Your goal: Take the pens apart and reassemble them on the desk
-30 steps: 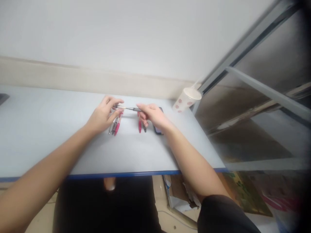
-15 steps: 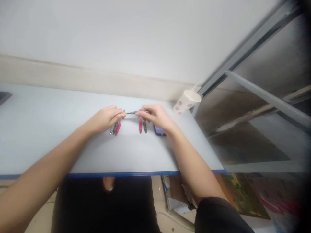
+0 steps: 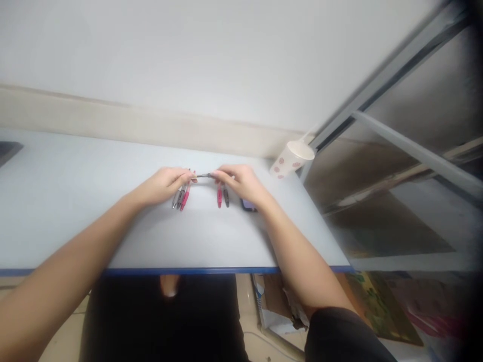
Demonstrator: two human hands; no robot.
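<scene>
Between my two hands, just above the table, stretches a slim dark pen [image 3: 204,176], thinner towards the left like a refill and thicker towards the right. My left hand [image 3: 169,183] pinches its left end between thumb and fingers. On the right end, my right hand [image 3: 238,180] is closed in a similar pinch. Below the left fingers lie a grey pen [image 3: 175,199], a black pen [image 3: 180,198] and a pink-red pen [image 3: 184,199], their upper ends partly covered. Under my right hand a second pink-red pen [image 3: 219,197] and a dark pen [image 3: 226,197] lie side by side.
A phone [image 3: 248,205] is partly hidden by my right wrist. Near the wall stands a white paper cup [image 3: 290,160] with red prints. A dark object [image 3: 8,150] lies at the table's far left. The blue table edge [image 3: 188,271] runs before my lap; a metal-framed window borders the right.
Both hands keep their pinch on the pen, with a slight shift of the fingers. The whole view has moved a little; the pens on the table lie as before.
</scene>
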